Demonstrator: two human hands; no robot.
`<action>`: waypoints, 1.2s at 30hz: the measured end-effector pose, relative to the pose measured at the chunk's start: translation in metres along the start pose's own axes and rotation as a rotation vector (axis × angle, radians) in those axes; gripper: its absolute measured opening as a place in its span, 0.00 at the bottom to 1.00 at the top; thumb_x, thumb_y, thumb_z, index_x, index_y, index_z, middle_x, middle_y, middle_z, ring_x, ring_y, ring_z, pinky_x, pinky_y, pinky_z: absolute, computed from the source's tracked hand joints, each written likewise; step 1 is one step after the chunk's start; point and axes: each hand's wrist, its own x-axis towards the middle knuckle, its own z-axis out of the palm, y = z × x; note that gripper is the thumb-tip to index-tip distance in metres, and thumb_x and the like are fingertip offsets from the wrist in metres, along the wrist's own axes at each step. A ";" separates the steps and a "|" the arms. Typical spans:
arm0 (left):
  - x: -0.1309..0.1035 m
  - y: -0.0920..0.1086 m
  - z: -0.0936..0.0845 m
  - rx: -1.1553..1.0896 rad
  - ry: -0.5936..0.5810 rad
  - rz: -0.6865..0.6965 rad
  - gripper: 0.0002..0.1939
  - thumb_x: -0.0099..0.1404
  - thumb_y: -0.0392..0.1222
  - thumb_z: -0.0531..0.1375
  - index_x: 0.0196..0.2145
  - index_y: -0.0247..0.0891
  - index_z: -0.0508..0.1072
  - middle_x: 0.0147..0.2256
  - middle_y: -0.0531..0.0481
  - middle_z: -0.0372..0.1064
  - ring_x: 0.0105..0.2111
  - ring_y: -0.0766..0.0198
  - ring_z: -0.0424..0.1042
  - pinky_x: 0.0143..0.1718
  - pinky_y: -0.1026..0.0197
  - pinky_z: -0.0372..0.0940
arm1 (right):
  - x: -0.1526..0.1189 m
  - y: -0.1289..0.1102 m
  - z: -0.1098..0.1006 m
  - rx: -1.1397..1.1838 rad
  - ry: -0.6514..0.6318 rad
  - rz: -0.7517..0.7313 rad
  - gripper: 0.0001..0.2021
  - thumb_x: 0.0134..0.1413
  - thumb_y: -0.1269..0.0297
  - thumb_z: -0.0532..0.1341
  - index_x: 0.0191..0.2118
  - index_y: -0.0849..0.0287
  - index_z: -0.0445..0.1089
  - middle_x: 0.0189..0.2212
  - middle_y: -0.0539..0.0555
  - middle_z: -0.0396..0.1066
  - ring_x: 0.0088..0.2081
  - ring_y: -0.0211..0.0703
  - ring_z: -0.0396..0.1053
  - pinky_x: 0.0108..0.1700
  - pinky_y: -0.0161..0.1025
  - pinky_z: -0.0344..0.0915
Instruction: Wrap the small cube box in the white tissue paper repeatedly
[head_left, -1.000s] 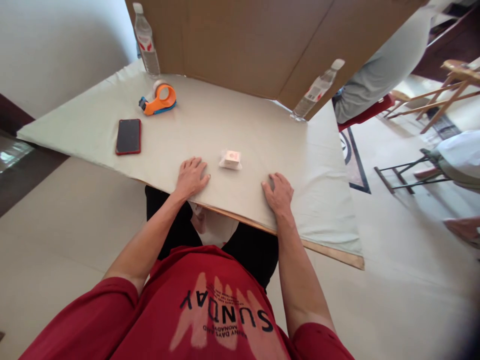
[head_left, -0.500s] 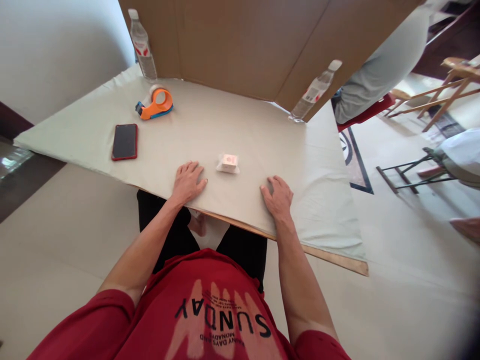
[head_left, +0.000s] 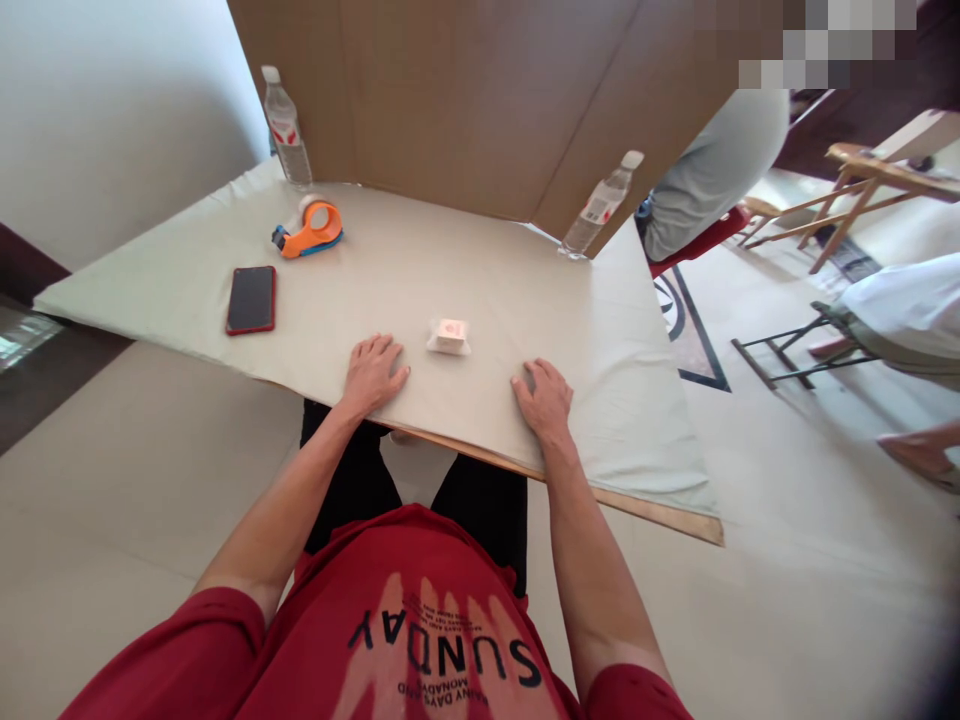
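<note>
I had the left hand (head_left: 373, 378) palm down, fingers (head_left: 377, 347) loosely spread. The right hand (slightly curled) was palm down too, both forearms (head_left: 279, 500) angled forward.

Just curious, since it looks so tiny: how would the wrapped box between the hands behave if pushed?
The small box is probably light, given its size. Its loose, clear wrapping may crinkle and feel slippery. Being low with flat faces, it would likely slide over the cloth rather than roll.
</note>
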 end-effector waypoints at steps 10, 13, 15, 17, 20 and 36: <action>-0.001 -0.001 0.003 -0.006 0.021 0.011 0.22 0.68 0.46 0.55 0.57 0.40 0.72 0.64 0.39 0.64 0.66 0.46 0.58 0.67 0.42 0.51 | -0.002 0.003 0.000 -0.014 0.020 -0.014 0.21 0.59 0.55 0.55 0.54 0.57 0.73 0.61 0.63 0.68 0.63 0.57 0.62 0.63 0.59 0.56; -0.002 0.000 0.004 0.006 0.030 0.023 0.21 0.68 0.46 0.55 0.56 0.40 0.72 0.64 0.39 0.64 0.66 0.46 0.58 0.67 0.43 0.52 | -0.002 0.003 -0.001 -0.017 0.009 -0.006 0.22 0.59 0.55 0.56 0.54 0.58 0.73 0.61 0.63 0.68 0.63 0.57 0.62 0.63 0.58 0.56; -0.003 0.000 0.004 0.012 0.033 0.031 0.22 0.68 0.46 0.55 0.56 0.38 0.72 0.64 0.38 0.64 0.66 0.46 0.58 0.67 0.43 0.52 | -0.003 0.003 -0.001 -0.020 0.007 -0.006 0.22 0.59 0.56 0.56 0.55 0.59 0.72 0.61 0.64 0.68 0.63 0.57 0.62 0.64 0.58 0.55; -0.003 -0.001 0.003 0.010 0.033 0.034 0.22 0.68 0.46 0.55 0.56 0.37 0.72 0.64 0.38 0.64 0.66 0.46 0.58 0.67 0.43 0.52 | -0.003 0.003 -0.001 -0.024 0.007 -0.009 0.22 0.59 0.56 0.56 0.55 0.59 0.72 0.62 0.64 0.67 0.64 0.57 0.61 0.64 0.59 0.55; -0.004 -0.001 0.003 0.005 0.033 0.028 0.21 0.68 0.46 0.55 0.56 0.39 0.72 0.64 0.39 0.64 0.66 0.46 0.58 0.67 0.43 0.52 | -0.004 0.002 -0.001 -0.030 0.001 -0.012 0.21 0.60 0.57 0.56 0.55 0.59 0.72 0.62 0.65 0.67 0.64 0.58 0.61 0.64 0.59 0.54; 0.021 -0.006 -0.010 -0.281 -0.074 -0.090 0.30 0.64 0.51 0.57 0.60 0.33 0.69 0.62 0.36 0.66 0.62 0.47 0.65 0.65 0.47 0.59 | 0.054 -0.065 0.001 0.444 -0.366 -0.296 0.48 0.45 0.48 0.71 0.70 0.54 0.54 0.71 0.62 0.52 0.71 0.60 0.49 0.71 0.60 0.48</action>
